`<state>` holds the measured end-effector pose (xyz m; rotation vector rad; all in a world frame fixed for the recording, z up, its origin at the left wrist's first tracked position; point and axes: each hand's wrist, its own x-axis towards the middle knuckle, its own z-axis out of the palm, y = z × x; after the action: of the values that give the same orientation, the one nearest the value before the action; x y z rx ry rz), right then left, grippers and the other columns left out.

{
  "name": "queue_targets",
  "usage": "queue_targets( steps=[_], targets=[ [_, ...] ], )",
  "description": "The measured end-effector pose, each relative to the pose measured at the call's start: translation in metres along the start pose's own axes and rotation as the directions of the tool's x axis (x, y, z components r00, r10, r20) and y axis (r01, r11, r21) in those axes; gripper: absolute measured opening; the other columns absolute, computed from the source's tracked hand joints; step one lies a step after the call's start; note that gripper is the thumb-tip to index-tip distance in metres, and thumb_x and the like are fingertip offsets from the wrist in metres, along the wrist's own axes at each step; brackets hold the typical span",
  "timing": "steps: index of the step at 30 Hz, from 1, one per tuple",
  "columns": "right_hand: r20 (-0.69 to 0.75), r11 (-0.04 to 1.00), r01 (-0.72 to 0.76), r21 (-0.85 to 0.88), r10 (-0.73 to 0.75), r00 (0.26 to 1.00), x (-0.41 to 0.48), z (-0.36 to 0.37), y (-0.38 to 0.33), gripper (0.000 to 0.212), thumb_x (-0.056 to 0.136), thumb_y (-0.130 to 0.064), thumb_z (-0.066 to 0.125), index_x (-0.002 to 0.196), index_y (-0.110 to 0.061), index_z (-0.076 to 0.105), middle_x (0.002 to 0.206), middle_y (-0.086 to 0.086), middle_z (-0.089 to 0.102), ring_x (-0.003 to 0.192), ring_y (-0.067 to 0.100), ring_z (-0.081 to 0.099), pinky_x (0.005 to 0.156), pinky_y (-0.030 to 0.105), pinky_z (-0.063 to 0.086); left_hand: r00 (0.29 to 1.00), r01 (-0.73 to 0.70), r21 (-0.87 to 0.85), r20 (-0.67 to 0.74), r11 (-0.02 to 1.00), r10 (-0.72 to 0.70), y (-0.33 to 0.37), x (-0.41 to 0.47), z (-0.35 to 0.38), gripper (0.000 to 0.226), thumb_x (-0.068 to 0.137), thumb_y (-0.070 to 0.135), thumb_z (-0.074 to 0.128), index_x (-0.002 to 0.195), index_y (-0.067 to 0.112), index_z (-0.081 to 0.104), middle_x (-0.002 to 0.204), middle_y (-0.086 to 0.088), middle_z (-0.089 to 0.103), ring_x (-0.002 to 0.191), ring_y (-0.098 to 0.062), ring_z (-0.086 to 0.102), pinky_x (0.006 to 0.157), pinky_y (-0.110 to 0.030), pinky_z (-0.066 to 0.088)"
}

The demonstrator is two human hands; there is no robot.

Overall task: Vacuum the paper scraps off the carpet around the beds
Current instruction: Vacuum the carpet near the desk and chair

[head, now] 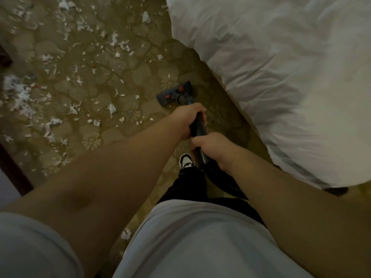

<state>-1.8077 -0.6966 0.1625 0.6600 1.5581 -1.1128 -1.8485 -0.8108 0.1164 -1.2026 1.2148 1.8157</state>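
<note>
I hold a black vacuum wand (pixel 199 128) with both hands. My left hand (pixel 187 120) grips the tube higher up, nearer the floor head; my right hand (pixel 210 146) grips it lower, close to the hose. The dark floor head (pixel 174 93), with two red buttons, lies flat on the patterned brown carpet (pixel 128 77) beside the bed's edge. White paper scraps (pixel 20 95) lie scattered over the carpet to the left and far side of the head, thickest at the left edge.
A bed with a white duvet (pixel 291 77) fills the right side. A dark wooden furniture edge (pixel 14 167) runs along the lower left. My shoe (pixel 186 160) stands on the carpet under the wand. One scrap (pixel 126 233) lies near my feet.
</note>
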Motion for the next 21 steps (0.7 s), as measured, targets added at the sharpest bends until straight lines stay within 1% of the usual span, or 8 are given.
queue_targets(
  steps=[3, 8, 11, 13, 16, 21],
  targets=[
    [0.024, 1.0, -0.004, 0.023, 0.003, 1.0, -0.006, 0.003, 0.022, 0.028, 0.08, -0.01, 0.073, 0.105, 0.002, 0.067, 0.078, 0.018, 0.072, 0.069, 0.031, 0.069, 0.066, 0.041, 0.058, 1.0, 0.018, 0.026, 0.002, 0.999, -0.018, -0.019, -0.009, -0.001, 0.026, 0.093, 0.014, 0.059, 0.069, 0.009, 0.054, 0.06, -0.006, 0.055, 0.055, -0.019, 0.054, 0.049, -0.024, 0.05],
    [0.049, 1.0, -0.009, 0.013, 0.009, 0.999, -0.027, 0.003, 0.071, 0.021, 0.083, -0.008, 0.072, 0.101, 0.002, 0.069, 0.078, 0.015, 0.074, 0.074, 0.029, 0.073, 0.072, 0.042, 0.059, 0.998, 0.062, 0.013, 0.002, 0.998, -0.062, -0.068, -0.025, -0.001, 0.015, 0.091, 0.013, 0.061, 0.077, 0.009, 0.057, 0.064, -0.005, 0.057, 0.055, -0.017, 0.056, 0.049, -0.025, 0.051],
    [0.06, 0.999, -0.033, 0.017, 0.031, 0.998, -0.043, 0.002, 0.106, 0.024, 0.084, -0.007, 0.073, 0.105, 0.003, 0.067, 0.081, 0.015, 0.073, 0.068, 0.024, 0.073, 0.062, 0.036, 0.058, 0.996, 0.09, -0.004, 0.018, 0.996, -0.09, -0.107, -0.038, 0.002, 0.011, 0.091, 0.014, 0.062, 0.082, 0.009, 0.059, 0.064, -0.004, 0.058, 0.058, -0.018, 0.057, 0.054, -0.028, 0.052],
    [0.062, 0.999, -0.043, 0.008, 0.043, 0.997, -0.056, 0.001, 0.132, 0.023, 0.086, -0.006, 0.073, 0.106, 0.003, 0.067, 0.08, 0.015, 0.072, 0.068, 0.024, 0.072, 0.062, 0.036, 0.057, 0.995, 0.094, -0.02, 0.023, 0.995, -0.093, -0.135, -0.048, 0.006, 0.013, 0.092, 0.013, 0.061, 0.079, 0.009, 0.058, 0.063, -0.005, 0.057, 0.058, -0.019, 0.056, 0.058, -0.031, 0.051],
    [0.057, 0.999, -0.039, 0.0, 0.039, 0.998, -0.075, -0.001, 0.173, 0.015, 0.087, -0.005, 0.071, 0.099, 0.003, 0.067, 0.075, 0.013, 0.07, 0.067, 0.024, 0.07, 0.061, 0.035, 0.055, 0.996, 0.078, -0.023, 0.036, 0.997, -0.077, -0.18, -0.062, 0.013, 0.017, 0.092, 0.012, 0.06, 0.075, 0.009, 0.056, 0.063, -0.006, 0.056, 0.056, -0.018, 0.055, 0.06, -0.031, 0.05],
    [0.03, 0.999, -0.045, -0.014, 0.045, 0.999, -0.103, -0.004, 0.253, 0.017, 0.086, -0.006, 0.071, 0.1, 0.004, 0.069, 0.074, 0.014, 0.071, 0.064, 0.024, 0.069, 0.059, 0.034, 0.055, 0.994, 0.102, -0.033, 0.045, 0.994, -0.1, -0.261, -0.083, 0.024, 0.011, 0.088, 0.01, 0.063, 0.079, 0.008, 0.058, 0.062, -0.005, 0.058, 0.058, -0.021, 0.056, 0.066, -0.034, 0.051]
  ],
)
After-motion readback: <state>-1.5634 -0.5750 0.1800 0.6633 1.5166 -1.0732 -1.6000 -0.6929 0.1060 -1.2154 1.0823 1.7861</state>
